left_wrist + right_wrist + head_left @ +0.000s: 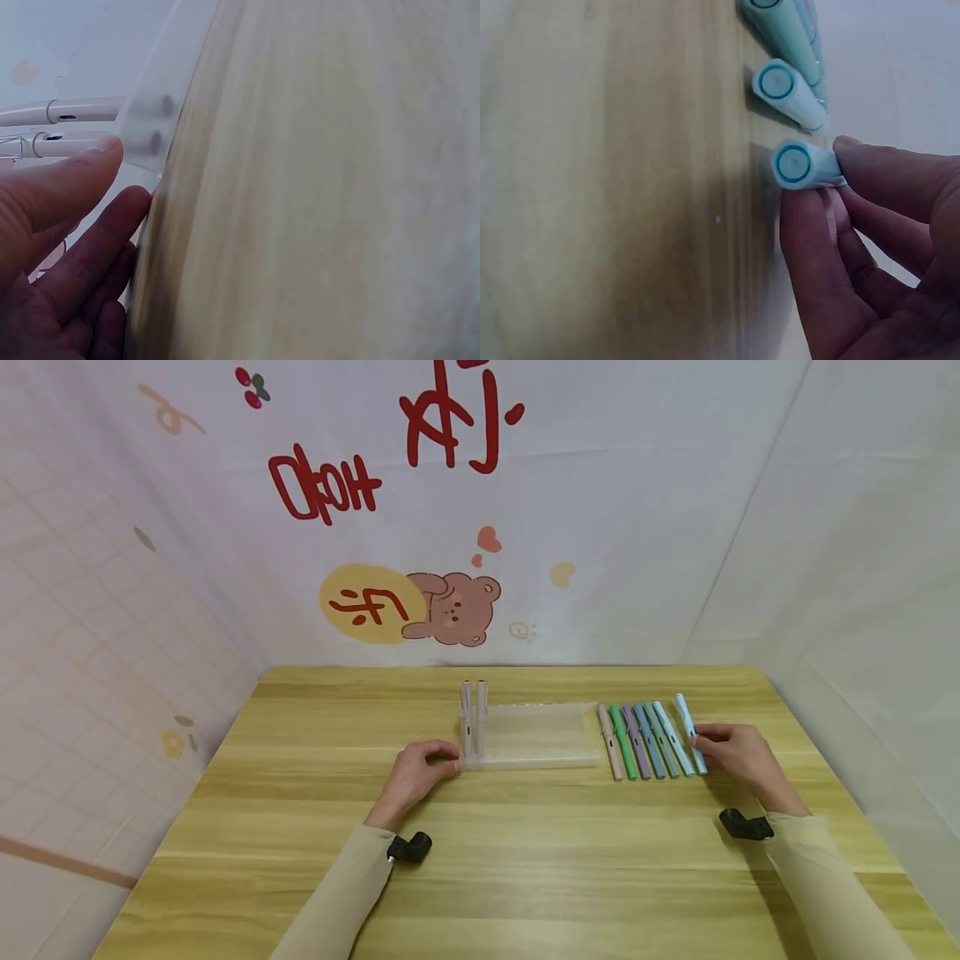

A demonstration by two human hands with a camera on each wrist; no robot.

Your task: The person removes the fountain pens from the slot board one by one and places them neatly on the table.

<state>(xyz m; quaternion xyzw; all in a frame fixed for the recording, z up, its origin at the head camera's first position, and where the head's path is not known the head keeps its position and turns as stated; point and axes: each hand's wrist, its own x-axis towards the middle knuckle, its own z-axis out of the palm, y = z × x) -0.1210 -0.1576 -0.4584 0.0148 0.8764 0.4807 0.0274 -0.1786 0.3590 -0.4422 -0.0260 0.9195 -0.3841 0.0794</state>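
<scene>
My left hand (pixel 420 781) holds the left front corner of a translucent pen tray (pixel 530 762), thumb and index finger at its end. Two pale pinkish pens (pixel 482 718) with clips lie side by side at the tray's left end; in the left wrist view their ends show through the tray's front wall (pixel 150 124). On the right, my right hand (pixel 738 756) pinches a pale blue pen (pixel 686 718) between thumb and fingers. Its round end (pixel 793 163) faces the right wrist camera. Whether this pen touches the table is hard to tell.
Between the tray and my right hand lies a row of several pens, among them a beige pen (pixel 610 743), a green pen (pixel 622 739), a purple pen (pixel 635 743) and a light blue pen (pixel 672 737). Behind the wooden table (pixel 540 860) hangs a printed white cloth (pixel 615 510).
</scene>
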